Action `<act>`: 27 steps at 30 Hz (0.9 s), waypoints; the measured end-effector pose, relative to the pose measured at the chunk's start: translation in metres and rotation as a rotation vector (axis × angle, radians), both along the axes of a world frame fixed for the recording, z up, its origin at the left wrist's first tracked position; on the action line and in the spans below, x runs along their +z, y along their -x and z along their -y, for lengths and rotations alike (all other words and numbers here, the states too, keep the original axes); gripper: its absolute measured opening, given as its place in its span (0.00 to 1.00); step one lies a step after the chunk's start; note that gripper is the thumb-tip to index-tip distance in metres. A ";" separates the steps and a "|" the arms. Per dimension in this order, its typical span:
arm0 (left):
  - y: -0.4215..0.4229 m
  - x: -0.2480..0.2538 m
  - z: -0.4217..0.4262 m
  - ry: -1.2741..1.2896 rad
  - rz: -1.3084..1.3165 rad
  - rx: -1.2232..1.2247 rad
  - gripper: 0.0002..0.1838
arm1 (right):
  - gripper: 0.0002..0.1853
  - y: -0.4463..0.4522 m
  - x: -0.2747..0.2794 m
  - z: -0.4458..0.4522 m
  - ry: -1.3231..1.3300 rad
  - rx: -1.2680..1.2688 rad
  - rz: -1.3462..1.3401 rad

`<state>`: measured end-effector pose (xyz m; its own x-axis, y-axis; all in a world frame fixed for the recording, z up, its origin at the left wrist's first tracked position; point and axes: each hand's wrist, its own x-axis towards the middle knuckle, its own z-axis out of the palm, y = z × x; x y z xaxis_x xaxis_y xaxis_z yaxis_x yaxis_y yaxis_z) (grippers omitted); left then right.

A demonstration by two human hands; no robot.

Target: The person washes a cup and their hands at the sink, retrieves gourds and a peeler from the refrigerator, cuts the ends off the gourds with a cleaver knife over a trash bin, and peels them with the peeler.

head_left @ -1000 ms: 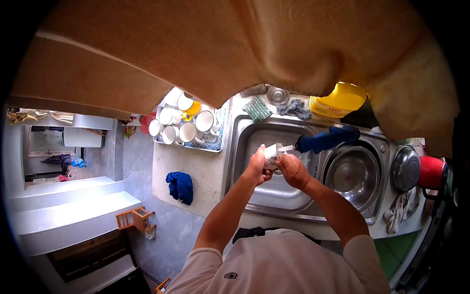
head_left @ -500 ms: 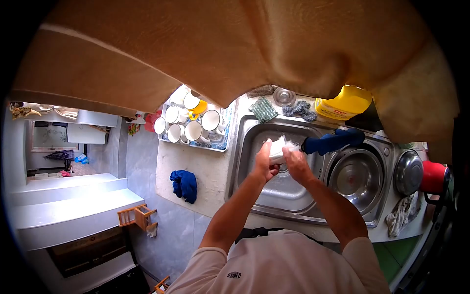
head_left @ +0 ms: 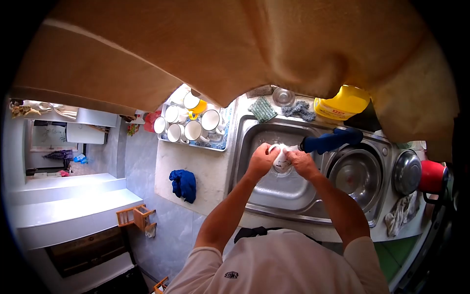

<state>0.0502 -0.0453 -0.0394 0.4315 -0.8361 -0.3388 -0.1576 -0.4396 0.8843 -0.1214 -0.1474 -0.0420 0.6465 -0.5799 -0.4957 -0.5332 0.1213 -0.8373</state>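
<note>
A white mug (head_left: 281, 164) with dark marks on its side is held over the left basin of the steel sink (head_left: 264, 198). My left hand (head_left: 261, 160) closes on it at its handle side. My right hand (head_left: 301, 164) grips the other side, close to the tap's outlet. The tap (head_left: 333, 141), wrapped in dark blue cloth, runs water onto the mug. My fingers hide part of the mug.
White mugs (head_left: 193, 130) stand on a blue-patterned tray (head_left: 223, 142) at the left. A blue cloth (head_left: 183, 185) lies on the counter. Behind the sink are a green scrubbing pad (head_left: 263, 110) and a yellow jug (head_left: 342, 103). A steel bowl (head_left: 355, 174) sits in the right basin.
The mug has been turned and lowered slightly, so its marked side and handle now show. Splashing water is less spread. Both hands keep hold of it.
</note>
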 end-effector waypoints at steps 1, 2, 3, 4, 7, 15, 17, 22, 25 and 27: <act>0.001 0.006 -0.001 -0.015 0.080 0.026 0.15 | 0.25 -0.001 0.000 0.000 0.002 0.002 0.004; -0.002 0.013 -0.001 -0.009 0.083 0.027 0.15 | 0.25 -0.001 0.000 0.001 -0.058 -0.001 0.036; -0.003 0.021 -0.001 -0.069 0.074 0.001 0.17 | 0.24 0.003 0.000 0.001 -0.120 -0.006 0.064; -0.003 0.026 -0.003 -0.130 0.063 -0.027 0.19 | 0.24 0.005 0.001 -0.002 -0.117 -0.008 0.060; -0.007 -0.012 -0.020 -0.121 0.118 -0.072 0.17 | 0.17 0.014 -0.011 -0.014 0.289 -0.061 0.117; -0.005 0.009 -0.075 -0.317 -0.842 0.284 0.13 | 0.05 0.054 0.105 -0.025 0.756 0.221 0.158; -0.001 0.012 -0.087 -0.346 -0.938 0.431 0.12 | 0.06 0.053 0.118 -0.036 0.785 -0.006 0.265; 0.009 0.017 -0.107 -0.346 -1.102 0.562 0.13 | 0.09 0.097 0.097 -0.037 0.561 0.460 -0.455; 0.018 0.025 -0.121 -0.351 -1.120 0.574 0.18 | 0.15 0.128 0.142 -0.015 1.092 -0.211 0.004; 0.017 0.016 -0.131 -0.307 -1.177 0.547 0.17 | 0.24 0.177 0.167 0.040 1.287 -0.607 -0.028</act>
